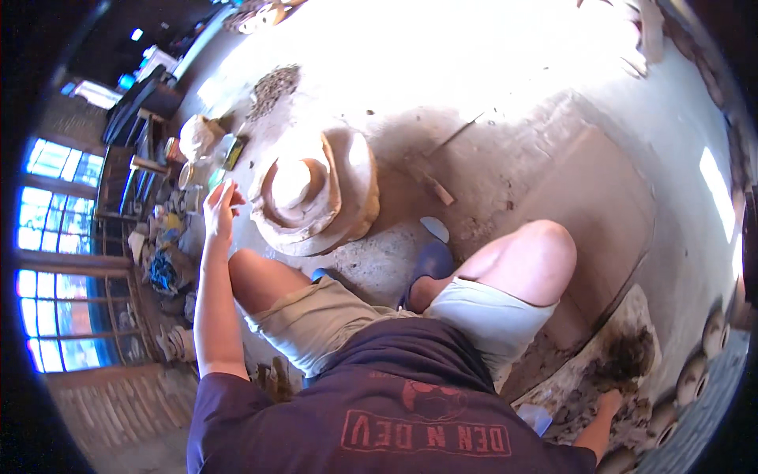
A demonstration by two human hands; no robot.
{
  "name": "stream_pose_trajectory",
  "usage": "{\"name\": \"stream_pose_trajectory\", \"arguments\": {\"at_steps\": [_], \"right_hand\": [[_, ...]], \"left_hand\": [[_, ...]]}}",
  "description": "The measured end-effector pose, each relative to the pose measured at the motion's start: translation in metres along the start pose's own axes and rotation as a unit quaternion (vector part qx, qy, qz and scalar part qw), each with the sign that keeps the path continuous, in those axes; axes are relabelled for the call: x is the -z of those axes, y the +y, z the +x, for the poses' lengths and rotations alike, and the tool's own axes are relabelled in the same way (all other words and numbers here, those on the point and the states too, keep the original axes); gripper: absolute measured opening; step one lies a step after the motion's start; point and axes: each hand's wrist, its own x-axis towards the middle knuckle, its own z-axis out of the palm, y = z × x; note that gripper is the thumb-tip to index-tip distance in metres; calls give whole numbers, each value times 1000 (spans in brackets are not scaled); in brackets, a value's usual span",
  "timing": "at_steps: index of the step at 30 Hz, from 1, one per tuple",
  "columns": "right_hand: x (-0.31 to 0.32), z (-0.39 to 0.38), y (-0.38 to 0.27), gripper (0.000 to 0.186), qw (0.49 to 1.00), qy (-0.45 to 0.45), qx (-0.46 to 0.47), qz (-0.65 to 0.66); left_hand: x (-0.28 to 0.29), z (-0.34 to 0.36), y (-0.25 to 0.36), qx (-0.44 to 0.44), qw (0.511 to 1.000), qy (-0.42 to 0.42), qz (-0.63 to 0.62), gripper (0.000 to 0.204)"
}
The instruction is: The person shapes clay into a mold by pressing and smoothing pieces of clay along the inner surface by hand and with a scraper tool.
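In front of my knees, left of the middle, a pale round clay form (335, 186) with a raised, uneven wall sits on a broad disc (365, 178). A lighter rounded lump (290, 183) shows at its centre. My left hand (221, 209) is held up just left of the form, apart from it, fingers loosely bent and spread with nothing visible in them. Far to my lower right, my right hand (609, 401) reaches down to a dark clumpy pile (628, 355) on a pale, soiled sheet (580, 371). Its fingers are too unclear to read.
A wooden-handled tool (440, 191) and a thin stick (458, 133) lie beyond my feet. Jars and bags (197, 138) crowd the left. A large brown slab or mat (604, 213) spreads right. Round pots (692, 378) line the right edge. Crumbs form a heap (275, 88) at the back.
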Motion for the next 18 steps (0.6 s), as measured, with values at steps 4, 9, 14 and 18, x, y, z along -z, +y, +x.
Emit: {"name": "stream_pose_trajectory", "arguments": {"at_steps": [4,9,14,18], "right_hand": [[107,18,128,26,996,2,-70,52],[175,25,-133,48,651,-118,-134,738],[387,30,-267,45,596,11,119,794],[489,-22,-393,48,524,-5,308,794]], "left_hand": [[-39,3,-39,-10,993,-49,-105,33],[8,-41,75,-65,996,-33,-53,33],[-110,-66,117,-19,961,-243,-133,42],[-192,-97,142,-110,903,-291,-297,54]]}}
